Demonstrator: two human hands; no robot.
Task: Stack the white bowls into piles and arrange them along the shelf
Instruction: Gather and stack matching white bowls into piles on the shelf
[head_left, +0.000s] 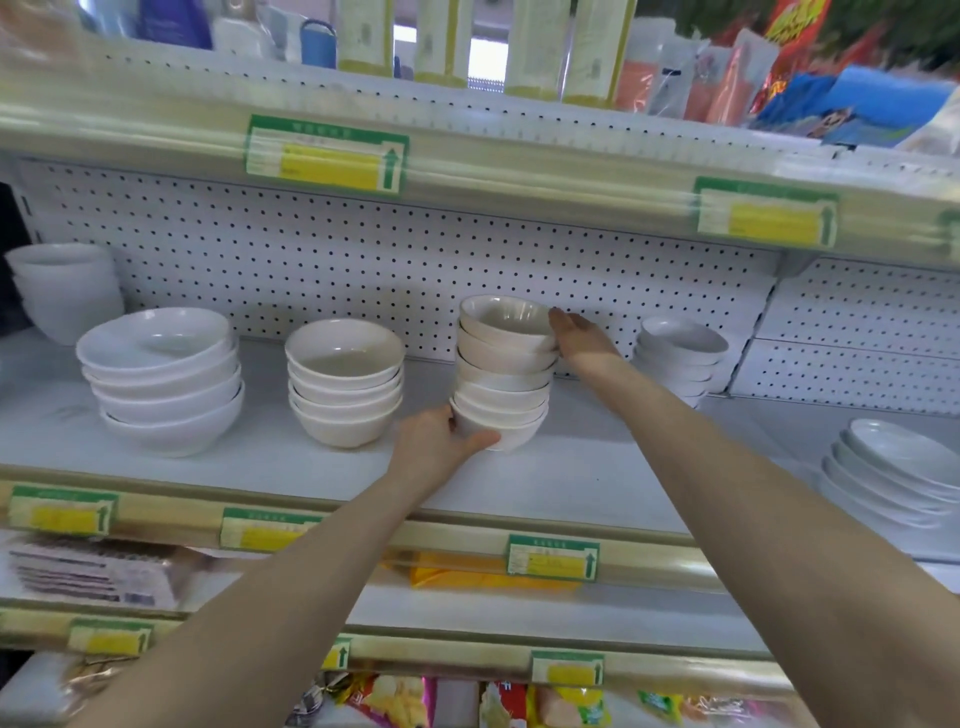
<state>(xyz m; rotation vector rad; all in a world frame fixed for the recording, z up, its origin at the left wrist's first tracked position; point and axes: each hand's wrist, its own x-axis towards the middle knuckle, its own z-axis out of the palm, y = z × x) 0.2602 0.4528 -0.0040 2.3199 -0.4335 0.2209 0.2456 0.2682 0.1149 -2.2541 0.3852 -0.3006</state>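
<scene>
Here, nearest the shelf's front edge, the left hand (441, 441) grips the bottom bowl of the tall pile (501, 374), thumb hooked across its front and fingers curled round its left side. The pile seems to rest on the shelf (597, 467) about midway along it, well in from the lip. The trouble is higher up: the lower bowls nest squarely, but the upper ones sit tilted and crooked, not seated flush. The right hand (582, 335) is held flat, fingers straight, against the right side of the topmost bowls, propping rather than holding them. If the base is dragged or lifted faster than that flat palm follows, I judge the loose upper bowls would slide on their glazed rims and tumble left or forward. Pushing harder from the right could shove them onto the shorter pile (345, 384) standing near on the left; taking the palm away too soon might let them lean back to the right. Further off, the small pile (680, 358) by the pegboard (363, 260) stands just behind the right forearm, partly hidden, and a careless swing of that arm could clip it.
</scene>
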